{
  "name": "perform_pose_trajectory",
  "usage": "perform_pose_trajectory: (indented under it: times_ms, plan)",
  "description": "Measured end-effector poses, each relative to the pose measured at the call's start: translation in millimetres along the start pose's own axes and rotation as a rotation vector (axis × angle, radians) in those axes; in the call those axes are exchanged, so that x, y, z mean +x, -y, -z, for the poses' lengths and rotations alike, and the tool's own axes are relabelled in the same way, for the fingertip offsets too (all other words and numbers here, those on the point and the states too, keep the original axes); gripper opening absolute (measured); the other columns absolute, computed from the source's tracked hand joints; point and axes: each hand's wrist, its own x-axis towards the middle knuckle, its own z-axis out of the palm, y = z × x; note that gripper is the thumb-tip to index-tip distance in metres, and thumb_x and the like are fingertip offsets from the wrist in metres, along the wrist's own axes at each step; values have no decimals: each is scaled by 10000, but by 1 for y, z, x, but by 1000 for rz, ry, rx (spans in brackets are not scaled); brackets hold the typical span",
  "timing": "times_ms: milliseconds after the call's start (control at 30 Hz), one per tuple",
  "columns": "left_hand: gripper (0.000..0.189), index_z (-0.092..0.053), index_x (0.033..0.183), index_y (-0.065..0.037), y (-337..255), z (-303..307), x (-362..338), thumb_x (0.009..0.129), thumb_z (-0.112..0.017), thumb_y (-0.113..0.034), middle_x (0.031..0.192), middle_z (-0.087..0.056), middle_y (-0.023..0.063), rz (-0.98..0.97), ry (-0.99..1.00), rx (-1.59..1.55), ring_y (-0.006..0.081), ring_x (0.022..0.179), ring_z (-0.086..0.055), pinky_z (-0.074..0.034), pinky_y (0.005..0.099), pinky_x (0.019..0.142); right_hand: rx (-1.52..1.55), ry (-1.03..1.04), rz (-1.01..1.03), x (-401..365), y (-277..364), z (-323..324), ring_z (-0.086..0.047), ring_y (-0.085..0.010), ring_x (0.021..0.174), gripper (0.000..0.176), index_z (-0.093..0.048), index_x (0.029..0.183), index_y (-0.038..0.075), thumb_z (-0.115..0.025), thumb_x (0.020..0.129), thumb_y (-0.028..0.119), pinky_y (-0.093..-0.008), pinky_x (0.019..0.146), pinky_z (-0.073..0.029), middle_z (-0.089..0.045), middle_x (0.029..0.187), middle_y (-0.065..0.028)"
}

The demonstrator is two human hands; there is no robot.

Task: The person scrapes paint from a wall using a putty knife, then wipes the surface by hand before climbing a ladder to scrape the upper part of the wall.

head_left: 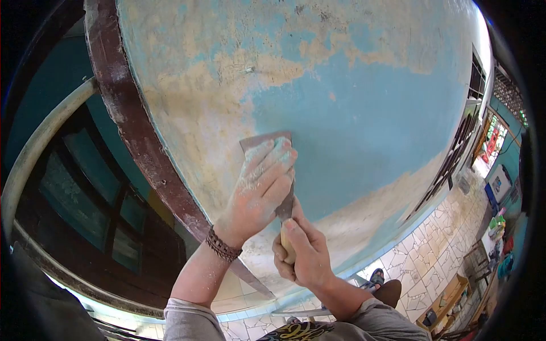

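Wall (369, 113), blue paint, fills the view above and to the right of both hands. Bare tan patches (193, 113) lie to the left of the left hand and below the right hand. Brown frame (136, 142) runs past the left wrist, on its outer side.

Left hand (259, 182): dusty, fingers spread flat, pressing the scraper (263, 140) blade against the wall. Beaded bracelet (223, 245) at the wrist.

Right hand (301, 256): clenched round the scraper's wooden handle, just below the left palm, the two touching.

Scraper: long axis runs from the right fist up under the left fingers, tilted slightly left. The working edge points up and away from the person, at the border of paint and bare patch.

Judgement: a scraping stroke is in hand, edge seated at the paint line. The next move calls for a steady upward push with flat pressure, keeping the blade from digging in.
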Motion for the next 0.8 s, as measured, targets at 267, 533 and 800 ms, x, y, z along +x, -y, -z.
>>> perform_pose_trajectory:
  times_ms: [267, 533, 800]
  plan:
    - [153, -600, 918, 20, 6, 9, 11, 773, -648, 5, 1217, -624, 170, -32, 7, -1, 356, 1267, -539, -417, 519, 1081, 83, -16, 15, 5, 6, -10, -405, -79, 395, 409, -430, 1422, 124, -428, 1061, 316, -226, 336, -297, -513, 687, -46]
    - [173, -602, 943, 22, 12, 6, 23, 774, -638, 19, 1254, -614, 141, -31, -25, -2, 356, 1281, -522, -411, 521, 1088, 44, -40, 30, 8, 21, -13, -386, -82, 377, 489, -345, 1513, 147, -418, 1060, 316, -228, 325, -282, -503, 678, -43]
    - [162, -613, 954, -1, 17, 11, 39, 796, -635, 25, 1262, -623, 132, -24, -34, 6, 357, 1284, -521, -409, 497, 1089, 29, 12, 91, 12, 37, -18, -377, -80, 380, 510, -306, 1541, 171, -404, 1064, 326, -226, 331, -285, -501, 693, -38]
